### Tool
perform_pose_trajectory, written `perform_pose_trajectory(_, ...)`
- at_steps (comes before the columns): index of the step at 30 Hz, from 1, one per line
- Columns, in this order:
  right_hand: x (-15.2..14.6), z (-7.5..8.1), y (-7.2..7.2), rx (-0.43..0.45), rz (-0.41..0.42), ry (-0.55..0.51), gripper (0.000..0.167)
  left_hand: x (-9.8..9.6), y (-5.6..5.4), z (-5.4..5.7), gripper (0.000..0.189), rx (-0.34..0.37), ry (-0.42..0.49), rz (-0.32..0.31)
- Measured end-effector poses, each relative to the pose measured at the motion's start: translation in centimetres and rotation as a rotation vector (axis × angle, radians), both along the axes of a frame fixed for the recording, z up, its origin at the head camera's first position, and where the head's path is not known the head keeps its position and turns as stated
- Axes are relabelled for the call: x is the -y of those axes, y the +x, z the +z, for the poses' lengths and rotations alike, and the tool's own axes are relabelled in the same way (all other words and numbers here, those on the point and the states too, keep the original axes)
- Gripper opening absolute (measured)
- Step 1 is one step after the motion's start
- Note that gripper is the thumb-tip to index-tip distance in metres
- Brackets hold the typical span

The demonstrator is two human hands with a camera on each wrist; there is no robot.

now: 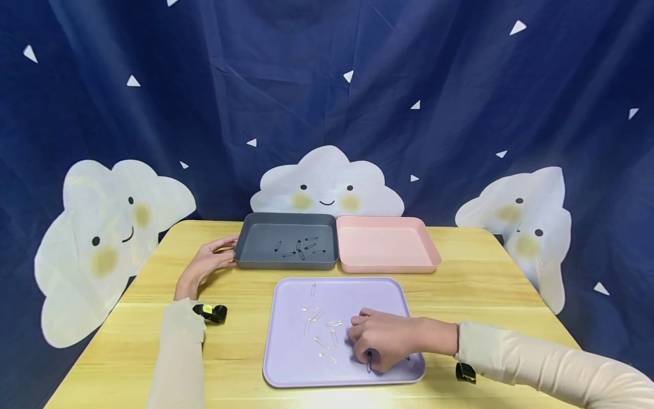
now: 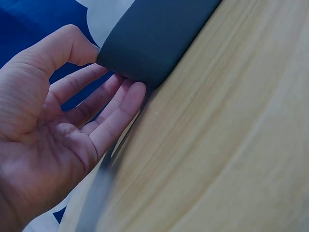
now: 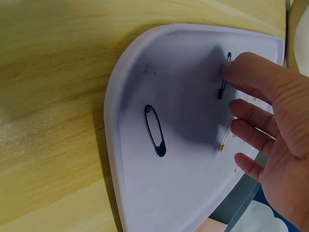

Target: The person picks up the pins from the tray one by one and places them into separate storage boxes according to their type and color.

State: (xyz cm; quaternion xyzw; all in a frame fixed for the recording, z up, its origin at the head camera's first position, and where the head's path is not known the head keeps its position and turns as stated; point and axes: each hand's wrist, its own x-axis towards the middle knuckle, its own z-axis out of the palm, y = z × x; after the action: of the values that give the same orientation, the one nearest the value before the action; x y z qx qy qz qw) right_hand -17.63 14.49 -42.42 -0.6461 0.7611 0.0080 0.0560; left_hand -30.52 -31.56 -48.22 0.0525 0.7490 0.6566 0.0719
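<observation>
My left hand (image 1: 212, 260) touches the left side of a dark grey tray (image 1: 288, 264). In the left wrist view its thumb is bent at the rim, and the other fingers lie fairly straight against the outer wall. Several black safety pins (image 1: 299, 246) lie in that tray. Over the right part of a lilac tray (image 1: 301, 372), my right hand (image 1: 390, 339) pinches a black safety pin (image 3: 222, 89) by thumb and finger; the index fingertip is hidden behind the thumb. Another black safety pin (image 3: 155, 130) lies near the tray's rim. Several gold safety pins (image 1: 322, 342) lie left of my right hand.
A pink tray (image 1: 388, 244) stands right beside the grey one, at the back of the wooden table (image 1: 232, 352). Behind the table hangs a dark blue curtain (image 1: 306, 102) with white clouds on it.
</observation>
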Motion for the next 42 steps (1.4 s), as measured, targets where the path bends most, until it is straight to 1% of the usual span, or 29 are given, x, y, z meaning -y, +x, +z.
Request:
perform_pose_trajectory(9,0.15,0.13,-0.22,-0.030,-0.007,-0.004,0.018,0.03,-0.05,0.29,0.063,-0.010,-0.001,0.011)
perform_pose_trajectory(17,0.11,0.15,-0.21,-0.086,0.000,0.024,0.022,-0.07,0.11,0.29,0.063,-0.012,0.006,0.008)
perform_pose_trajectory(21,0.13,-0.04,-0.07,-0.087,0.005,0.017,0.022,-0.18,0.18,0.17,0.062,-0.004,0.011,0.016)
perform_pose_trajectory(25,0.01,-0.09,0.04,-0.084,0.000,0.012,0.021,-0.31,0.13,-0.04,0.062,-0.009,0.007,0.011)
perform_pose_trajectory(28,-0.11,-0.04,0.00,-0.098,-0.003,0.008,0.022,-0.28,0.07,-0.12,0.062,-0.010,0.010,0.008)
perform_pose_trajectory(32,-0.13,0.07,-0.08,-0.124,0.002,0.004,0.022,-0.18,0.09,-0.04,0.062,-0.005,0.016,0.013)
perform_pose_trajectory(42,0.42,0.00,0.00,-0.142,0.004,0.026,0.024,-0.16,0.24,-0.06,0.061,-0.003,0.008,0.008)
